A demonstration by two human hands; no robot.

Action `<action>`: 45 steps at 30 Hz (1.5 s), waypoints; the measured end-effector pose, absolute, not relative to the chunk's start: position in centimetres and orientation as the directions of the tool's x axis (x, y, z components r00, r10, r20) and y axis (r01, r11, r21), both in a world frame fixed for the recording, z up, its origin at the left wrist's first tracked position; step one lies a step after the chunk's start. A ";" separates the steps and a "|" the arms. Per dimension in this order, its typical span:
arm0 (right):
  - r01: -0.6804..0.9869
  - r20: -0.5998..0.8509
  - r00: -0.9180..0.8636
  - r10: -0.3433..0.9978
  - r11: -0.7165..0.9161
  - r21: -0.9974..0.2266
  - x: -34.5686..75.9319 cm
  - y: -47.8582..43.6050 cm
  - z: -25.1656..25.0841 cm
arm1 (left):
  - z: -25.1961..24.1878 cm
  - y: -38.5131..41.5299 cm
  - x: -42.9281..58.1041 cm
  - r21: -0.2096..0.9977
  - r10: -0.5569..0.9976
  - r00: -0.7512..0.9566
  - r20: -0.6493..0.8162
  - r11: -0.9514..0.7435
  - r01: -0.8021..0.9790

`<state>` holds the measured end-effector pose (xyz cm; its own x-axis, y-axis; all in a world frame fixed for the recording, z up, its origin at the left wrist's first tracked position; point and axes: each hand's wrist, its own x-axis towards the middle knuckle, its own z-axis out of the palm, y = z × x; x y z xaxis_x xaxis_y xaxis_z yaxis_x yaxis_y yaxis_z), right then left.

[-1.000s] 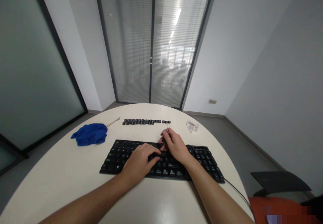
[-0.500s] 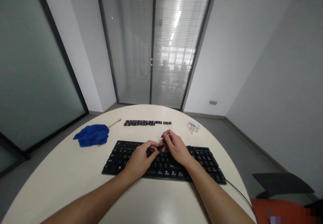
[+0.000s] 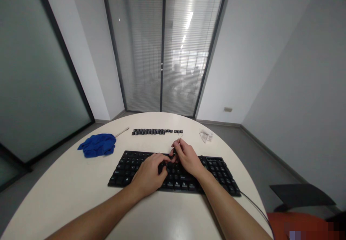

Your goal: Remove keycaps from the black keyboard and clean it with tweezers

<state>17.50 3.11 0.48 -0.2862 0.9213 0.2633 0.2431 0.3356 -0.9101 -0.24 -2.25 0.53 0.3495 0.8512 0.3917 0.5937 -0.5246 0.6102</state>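
The keyboard [image 3: 220, 173] lay on the surface [image 3: 62, 186] beneath both hands, the right hand [image 3: 187, 158] pinching a thin wire tool [image 3: 178, 137], the left hand [image 3: 151, 169] curled over the keys, its grip impossible to tell. With the fingers so crowded, a sideways slip could have scratched or flicked away a key.

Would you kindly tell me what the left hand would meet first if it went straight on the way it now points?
Most likely the right hand, very close to the left hand over the keyboard; whether the two touch is unclear.
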 end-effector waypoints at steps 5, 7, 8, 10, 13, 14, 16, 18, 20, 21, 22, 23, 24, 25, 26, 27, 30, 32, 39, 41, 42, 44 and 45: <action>0.282 0.279 -0.253 0.926 0.347 -0.894 17.8 3.2 0.6 | 0.7 -2.4 -0.3 0.569 0.810 0.429 0.399 -0.586 0.577; 0.293 0.284 -0.244 0.927 0.350 -0.890 17.9 3.3 0.6 | 0.5 -2.3 -0.4 0.575 0.800 0.447 0.400 -0.599 0.557; 0.294 0.284 -0.241 0.928 0.349 -0.890 17.9 3.3 0.6 | 0.4 -2.2 -0.5 0.582 0.796 0.453 0.402 -0.604 0.545; 0.292 0.284 -0.234 0.930 0.345 -0.892 17.9 3.4 0.5 | 0.1 -2.2 -0.6 0.595 0.793 0.455 0.406 -0.607 0.526; 0.289 0.279 -0.227 0.933 0.338 -0.896 17.9 3.4 0.4 | -0.2 -2.1 -0.7 0.613 0.813 0.413 0.411 -0.582 0.534; 0.288 0.277 -0.226 0.934 0.336 -0.897 17.9 3.4 0.4 | -0.2 -2.1 -0.7 0.617 0.822 0.390 0.416 -0.570 0.543; 0.286 0.275 -0.225 0.935 0.333 -0.899 17.9 3.4 0.4 | -0.3 -2.0 -0.7 0.615 0.832 0.349 0.432 -0.554 0.561; 0.284 0.273 -0.225 0.935 0.332 -0.900 17.9 3.3 0.5 | -0.4 -1.9 -0.7 0.595 0.835 0.332 0.439 -0.547 0.589; 0.289 0.273 -0.226 0.935 0.333 -0.898 17.9 3.3 0.6 | -0.5 -1.9 -0.6 0.566 0.837 0.333 0.434 -0.541 0.623; 0.292 0.274 -0.229 0.934 0.334 -0.896 17.9 3.3 0.6 | -0.6 -1.8 -0.6 0.552 0.838 0.335 0.430 -0.538 0.637; 0.295 0.274 -0.232 0.933 0.336 -0.895 17.9 3.4 0.6 | -0.6 -1.8 -0.6 0.542 0.839 0.337 0.428 -0.537 0.647; 0.296 0.276 -0.233 0.933 0.338 -0.893 17.9 3.4 0.5 | -0.7 -1.9 -0.6 0.535 0.839 0.338 0.426 -0.536 0.653; 0.297 0.277 -0.236 0.931 0.341 -0.892 17.8 3.4 0.5 | -0.7 -1.9 -0.6 0.532 0.839 0.340 0.425 -0.535 0.656; 0.297 0.278 -0.240 0.930 0.343 -0.891 17.8 3.4 0.5 | -0.6 -1.9 -0.6 0.531 0.839 0.338 0.426 -0.535 0.657; 0.297 0.281 -0.241 0.929 0.346 -0.890 17.8 3.4 0.5 | -0.6 -2.0 -0.5 0.531 0.838 0.337 0.430 -0.536 0.657; 0.297 0.282 -0.241 0.929 0.347 -0.889 17.8 3.4 0.5 | -0.5 -2.0 -0.5 0.528 0.835 0.336 0.436 -0.540 0.656; 0.296 0.282 -0.245 0.928 0.349 -0.889 17.9 3.3 0.6 | -0.3 -2.0 -0.5 0.508 0.818 0.357 0.451 -0.564 0.651; 0.299 0.282 -0.244 0.928 0.348 -0.888 17.9 3.2 0.7 | -0.3 -2.0 -0.4 0.494 0.813 0.373 0.447 -0.572 0.655; 0.308 0.284 -0.230 0.931 0.346 -0.886 17.8 3.4 0.3 | -0.3 -2.1 -0.5 0.478 0.827 0.366 0.426 -0.550 0.685; 0.308 0.280 -0.226 0.933 0.342 -0.888 17.8 3.4 0.2 | -0.3 -2.1 -0.6 0.467 0.819 0.383 0.428 -0.563 0.682; 0.310 0.280 -0.227 0.933 0.342 -0.887 17.8 3.4 0.2 | -0.4 -2.1 -0.6 0.464 0.816 0.388 0.428 -0.567 0.680; 0.314 0.283 -0.230 0.931 0.346 -0.884 17.8 3.4 0.2 | -0.4 -2.1 -0.6 0.470 0.820 0.381 0.427 -0.561 0.681; 0.316 0.286 -0.232 0.930 0.350 -0.882 17.8 3.4 0.2 | -0.5 -2.1 -0.6 0.476 0.824 0.369 0.429 -0.554 0.683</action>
